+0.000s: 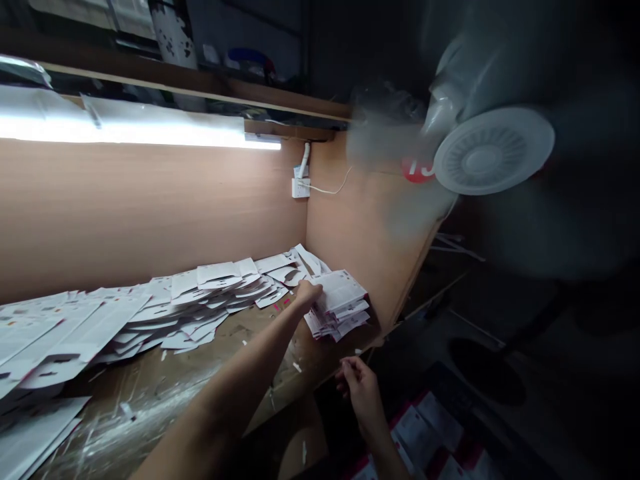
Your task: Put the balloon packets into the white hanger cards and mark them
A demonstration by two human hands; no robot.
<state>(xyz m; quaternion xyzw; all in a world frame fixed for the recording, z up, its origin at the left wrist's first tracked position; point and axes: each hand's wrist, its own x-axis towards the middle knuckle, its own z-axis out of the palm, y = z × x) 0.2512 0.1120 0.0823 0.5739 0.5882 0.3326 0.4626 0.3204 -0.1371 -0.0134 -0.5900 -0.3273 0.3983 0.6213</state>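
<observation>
My left hand (309,294) reaches to the far right of the table and is closed on the left edge of a white printed card packet (343,288), the top one of a short stack. Its fingertips are partly hidden. Beneath lie more packets (345,319) with dark pink edges, stacked unevenly. My right hand (359,385) hangs just off the table's front edge, fingers curled in toward the thumb, with nothing visible in it. Left of my left hand, flat white printed cards (200,303) with small cut-out slots spread in a long overlapping row.
A fan (493,150) with blurred blades stands close at the upper right. Below right, a dark crate (505,427) holds several white and pink packets (425,427). Paper scraps litter the wooden table (235,360). A socket (301,188) and a lit tube lamp (175,130) are at the back.
</observation>
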